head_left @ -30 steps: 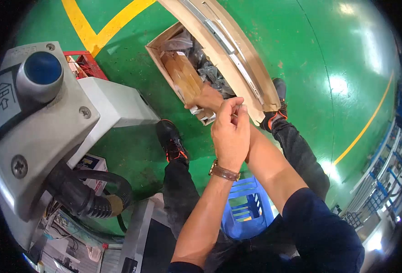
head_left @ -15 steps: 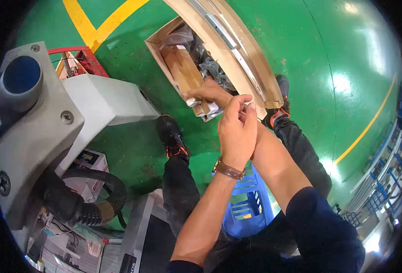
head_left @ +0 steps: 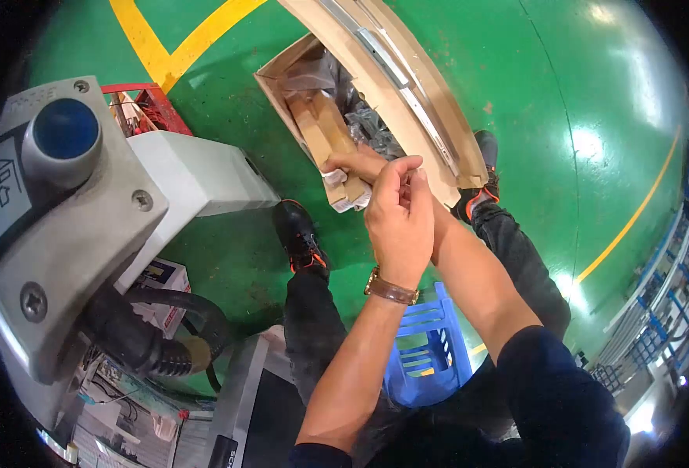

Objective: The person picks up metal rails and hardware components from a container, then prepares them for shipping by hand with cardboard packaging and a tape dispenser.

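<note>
My left hand, with a brown-strapped watch at the wrist, is in mid-air over my right forearm. Its fingers are loosely curled, the thumb is a little apart, and no object shows in it. Passing beneath it, my right hand reaches into an open cardboard box. The fingers there are closed around the lower part of a folded brown cardboard piece; their tips are partly hidden. Dark, crumpled plastic lies beside the cardboard inside the box.
A long cardboard tray with metal rails crosses the box's right side. Grey machine parts and a black hose stand at left. A blue plastic stool is below my hands. A red crate sits at upper left.
The cardboard piece in the box has shifted and turned slightly with my right hand. My left hand has moved slightly left. The machine appears larger and farther right as the view shifts.
</note>
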Tool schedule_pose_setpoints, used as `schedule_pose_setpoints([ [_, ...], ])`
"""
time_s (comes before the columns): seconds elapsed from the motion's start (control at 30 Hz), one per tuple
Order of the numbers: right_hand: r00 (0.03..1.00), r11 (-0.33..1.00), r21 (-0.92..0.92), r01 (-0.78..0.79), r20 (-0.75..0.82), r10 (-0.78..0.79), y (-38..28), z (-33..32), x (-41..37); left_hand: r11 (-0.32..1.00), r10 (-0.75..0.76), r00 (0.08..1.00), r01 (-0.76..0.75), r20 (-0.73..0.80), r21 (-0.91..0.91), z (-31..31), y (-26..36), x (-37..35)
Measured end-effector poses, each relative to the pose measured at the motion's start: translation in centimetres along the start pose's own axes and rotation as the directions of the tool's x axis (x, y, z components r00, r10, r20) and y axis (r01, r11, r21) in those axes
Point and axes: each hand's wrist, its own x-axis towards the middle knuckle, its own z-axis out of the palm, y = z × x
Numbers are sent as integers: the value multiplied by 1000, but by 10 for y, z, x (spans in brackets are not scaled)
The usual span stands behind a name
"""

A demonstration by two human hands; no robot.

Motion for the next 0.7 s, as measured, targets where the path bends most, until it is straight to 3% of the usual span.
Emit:
schedule_pose_setpoints([
  [0.03,995,995,-32,93,-24,-94,-21,-3,-7,999,32,999,-32,-17,9,-2,4,0],
  [0.1,990,987,120,103,-108,-90,-13,1,0,995,94,994,-93,-52,21,-5,9,-2],
  [0.13,950,820,484,-304,93,297,9,5,27,987,158,985,-156,-72,40,-6,8,-2],
  [0.17,727,383,704,-598,277,628,31,10,55,974,221,971,-216,-91,62,-8,6,-2],
  [0.23,888,533,744,-403,176,426,-21,-16,54,950,311,942,-303,-129,79,-11,7,-1],
  [0.3,886,516,756,-403,180,428,-48,-34,82,935,355,919,-348,-175,67,-16,9,-3],
  [0.33,811,430,751,-502,235,536,-49,-42,119,934,358,917,-348,-178,81,-18,10,-4],
  [0.4,799,331,827,-454,214,562,-55,-53,151,928,371,911,-357,-181,107,-22,13,-3],
  [0.5,891,363,877,-315,141,432,-57,-62,181,923,379,911,-360,-164,135,-19,10,0],
  [0.57,829,413,836,-362,86,552,-56,-66,188,919,384,914,-364,-131,152,-18,6,-1],
  [0.7,896,571,764,-299,19,444,-54,-56,143,926,360,930,-345,-79,150,-19,10,-1],
])
